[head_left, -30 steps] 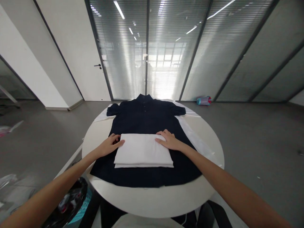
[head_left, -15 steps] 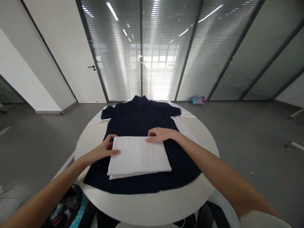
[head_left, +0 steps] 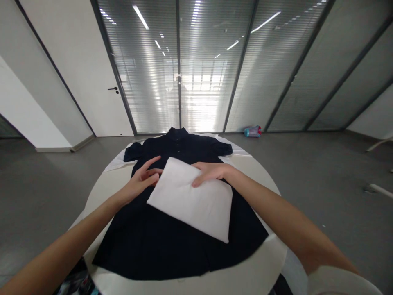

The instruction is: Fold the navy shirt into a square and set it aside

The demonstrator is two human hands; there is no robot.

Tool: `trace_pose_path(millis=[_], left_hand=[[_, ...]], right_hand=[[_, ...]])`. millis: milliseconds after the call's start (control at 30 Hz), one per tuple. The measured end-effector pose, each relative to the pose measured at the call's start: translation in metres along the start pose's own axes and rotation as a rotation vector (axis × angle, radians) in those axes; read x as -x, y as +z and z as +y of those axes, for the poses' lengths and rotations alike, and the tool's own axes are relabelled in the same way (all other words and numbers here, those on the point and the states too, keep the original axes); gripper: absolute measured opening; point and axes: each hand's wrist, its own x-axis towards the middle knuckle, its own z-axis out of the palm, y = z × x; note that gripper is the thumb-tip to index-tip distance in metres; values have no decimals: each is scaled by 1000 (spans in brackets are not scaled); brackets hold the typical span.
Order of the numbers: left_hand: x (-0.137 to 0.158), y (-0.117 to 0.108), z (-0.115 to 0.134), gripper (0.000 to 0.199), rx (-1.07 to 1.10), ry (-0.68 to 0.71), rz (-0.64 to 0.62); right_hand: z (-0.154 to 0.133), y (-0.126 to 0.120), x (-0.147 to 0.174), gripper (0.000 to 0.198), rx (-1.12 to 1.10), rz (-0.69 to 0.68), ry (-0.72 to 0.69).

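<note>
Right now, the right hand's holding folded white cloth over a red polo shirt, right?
Nearly: the polo shirt isn't red but navy, as the head view shows. The right hand does hold the folded white cloth over it.

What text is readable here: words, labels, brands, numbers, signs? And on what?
None readable.
Navy shirt: no lettering visible.
Folded white cloth: no lettering visible.
Blue-and-red item on the floor: too small to tell.
</note>
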Motion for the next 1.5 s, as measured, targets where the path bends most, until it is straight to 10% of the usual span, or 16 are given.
trace_pose_path(millis=[200, 400, 600, 1033, 1200, 1367, 1500], left_hand=[[-99, 37, -21, 57, -383, 85, -86], [-195, 114, -44, 52, -887, 342, -220], [-231, 163, -69, 70, -1098, 232, -140], [-236, 153, -88, 75, -1190, 95, -102], [-234, 152, -87, 73, -1209, 95, -112], [-234, 152, -85, 74, -1213, 96, -126], [-233, 153, -85, 74, -1207, 98, -130]], right_hand=[[61, -75, 107, 52, -223, 523, 66], [120, -100, 189, 29, -413, 897, 221], [171, -107, 199, 39, -579, 952, 488], [185, -131, 187, 36, -604, 948, 453], [183, -151, 173, 42, -349, 936, 442], [182, -158, 145, 78, 435, 1078, 487], [190, -144, 129, 79, 746, 900, 509]])
